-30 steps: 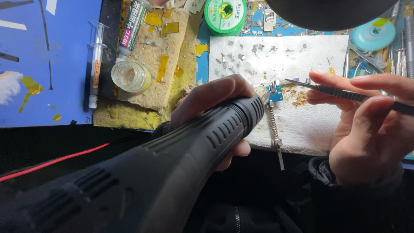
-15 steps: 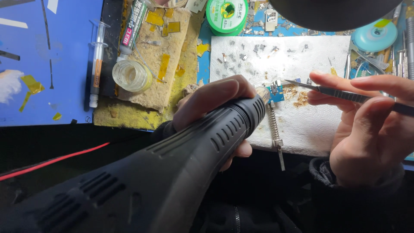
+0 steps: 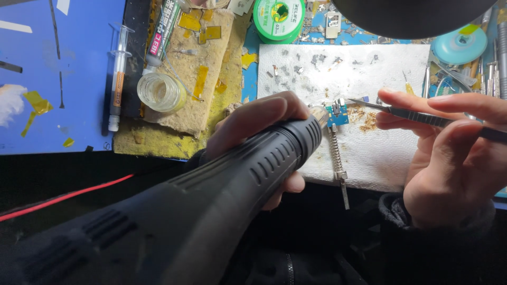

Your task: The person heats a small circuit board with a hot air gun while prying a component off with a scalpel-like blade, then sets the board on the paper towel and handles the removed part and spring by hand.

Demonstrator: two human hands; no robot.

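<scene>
- Head view, left side: my left hand (image 3: 259, 137) is wrapped firmly around the barrel of a black hot-air tool (image 3: 222, 195), fingers curled over its ribbed, matte plastic body. The metal nozzle tip points at the small blue circuit board (image 3: 336, 114), I judge so the heat lands on one spot only.
- Head view, right side: my right hand (image 3: 449, 158) pinches a pair of slim steel tweezers (image 3: 401, 109) between thumb and fingers, closed tight on the shaft. The points sit just beside the board's right edge, probably held ready to nudge or lift a part. Whether they grip anything I cannot tell.
- Head view, the board itself: it lies on a white paper towel (image 3: 369, 68), crinkled and speckled with dark flecks and brown crumbs; the towel likely shields the blue mat (image 3: 63, 79) beneath. A thin metal clip-like strip (image 3: 338, 158) runs down from the board toward me, perhaps steadying it.
- Head view, surroundings: a yellowish, worn sponge pad (image 3: 195, 79) carries a small round glass jar (image 3: 161, 92) and scraps of amber tape. A clear syringe (image 3: 117, 79) lies beside it, a green spool of solder wire (image 3: 278, 18) above, and a red cable (image 3: 63, 198) crosses the dark lower left.
</scene>
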